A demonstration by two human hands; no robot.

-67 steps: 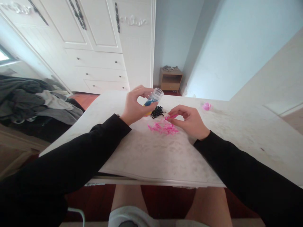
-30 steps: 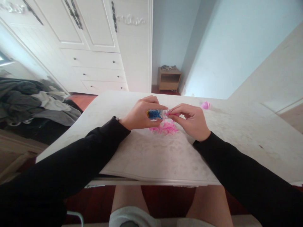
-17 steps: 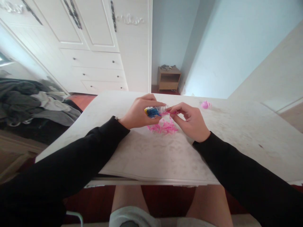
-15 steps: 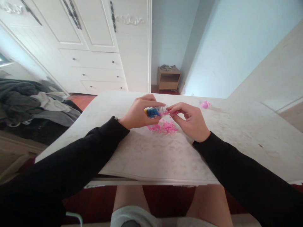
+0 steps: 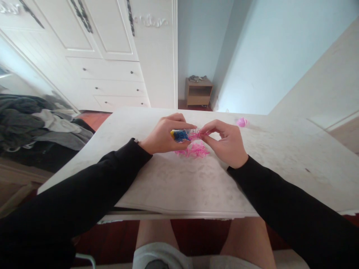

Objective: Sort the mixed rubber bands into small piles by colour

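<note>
Thighs (image 5: 158, 233) tucked below the near edge of the white table (image 5: 179, 194), I am set close in, which seems to let both black sleeves (image 5: 280, 198) reach over the top without stretching. On the tabletop ahead lies a loose heap of pink strips (image 5: 195, 151), just on the near side of my hands, probably kept there so that it is within easy reach.

Beyond it, my left hand (image 5: 164, 136) is curved around a small clear jar (image 5: 181, 135), thumb on the near side and fingers on the far side. I hold it on its side above the table, with its mouth to the right; yellow shows at its left end and blue in its middle. That tilt appears to bring the mouth level with my right hand (image 5: 226, 144), whose thumb and forefinger are nearly together on a few pink pieces (image 5: 196, 133) at the mouth. The pinch looks narrow, I judge, because the neck is narrow too; how far in the pieces sit I cannot tell.

Farther off to the right, a rounded pink object (image 5: 242, 122) rests near the far edge, seemingly out of the way. Past the table stand a wooden nightstand (image 5: 199, 100) and, to the left, a white wardrobe (image 5: 114, 41).
</note>
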